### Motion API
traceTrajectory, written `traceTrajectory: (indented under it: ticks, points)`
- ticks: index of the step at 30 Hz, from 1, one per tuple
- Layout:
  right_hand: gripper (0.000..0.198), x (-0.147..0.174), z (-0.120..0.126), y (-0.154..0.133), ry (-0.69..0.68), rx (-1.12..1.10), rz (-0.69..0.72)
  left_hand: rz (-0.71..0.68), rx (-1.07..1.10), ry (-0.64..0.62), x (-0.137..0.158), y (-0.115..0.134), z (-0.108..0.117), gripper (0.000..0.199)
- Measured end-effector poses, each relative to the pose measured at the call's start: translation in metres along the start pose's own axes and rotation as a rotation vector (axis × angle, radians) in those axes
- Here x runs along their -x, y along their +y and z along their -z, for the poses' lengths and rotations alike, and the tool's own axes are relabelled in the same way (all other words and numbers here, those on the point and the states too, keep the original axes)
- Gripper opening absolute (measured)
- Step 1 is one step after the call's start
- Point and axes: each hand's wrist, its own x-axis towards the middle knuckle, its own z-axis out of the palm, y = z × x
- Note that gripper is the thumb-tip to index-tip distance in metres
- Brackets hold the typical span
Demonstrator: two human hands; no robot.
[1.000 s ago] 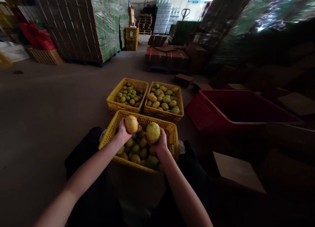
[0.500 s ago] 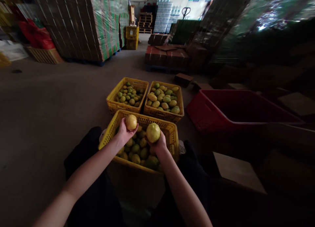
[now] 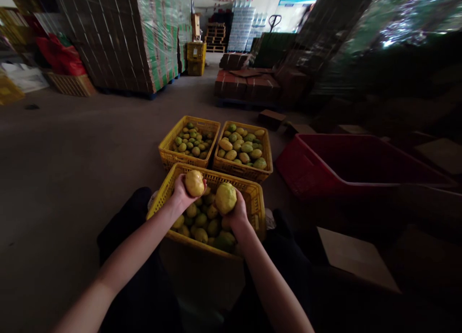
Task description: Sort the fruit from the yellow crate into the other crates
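Cupped in my left hand [image 3: 181, 192] is a round yellow fruit [image 3: 194, 183], its exact kind unclear. My right hand [image 3: 240, 211] grips a larger, lumpy yellow-green fruit [image 3: 225, 198] from its right side. Both hands are over the near yellow crate [image 3: 260, 203], which sits between my legs and contains many similar green and yellow fruits [image 3: 201, 220]. My forearms cover part of the crate's near side.
Two more yellow crates of fruit stand just beyond, a left crate [image 3: 166, 155] and a right crate [image 3: 269, 152]. A red bin [image 3: 299, 164] is to the right, with cardboard [image 3: 355, 256] nearer me. Wrapped stacks of boxes [image 3: 159, 39] rise behind.
The fruit in my left hand has turned and now shows a different side; the one in my right has turned slightly. The whole view has shifted a little.
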Motion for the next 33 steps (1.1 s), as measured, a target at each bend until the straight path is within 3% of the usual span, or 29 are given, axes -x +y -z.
traceTrajectory:
  ticks: [4,10,16,20,25,30,33]
  points:
    - [0.026,-0.003,0.004,-0.001,-0.035,0.001,-0.022,0.006,-0.018,-0.07,0.003,-0.001,0.001,0.039]
    - [0.028,0.003,-0.002,-0.001,0.048,-0.026,-0.029,-0.011,-0.046,-0.108,0.003,-0.003,0.002,0.038]
    - [0.031,0.006,-0.003,0.0,-0.026,-0.033,-0.016,-0.006,-0.123,-0.149,0.004,-0.002,0.002,0.034]
    - [0.036,0.008,-0.001,-0.001,-0.103,-0.074,0.004,0.002,-0.296,-0.193,0.007,0.001,-0.001,0.035]
    - [0.034,0.015,-0.002,-0.001,-0.238,-0.109,0.064,-0.092,-0.497,-0.289,0.015,-0.002,-0.003,0.032]
    - [0.028,0.02,-0.003,0.001,-0.277,0.017,0.092,-0.22,-0.773,-0.42,0.014,-0.005,0.002,0.032]
    - [0.027,0.02,-0.002,0.002,-0.284,0.066,0.09,-0.26,-0.826,-0.437,0.011,-0.005,0.004,0.031]
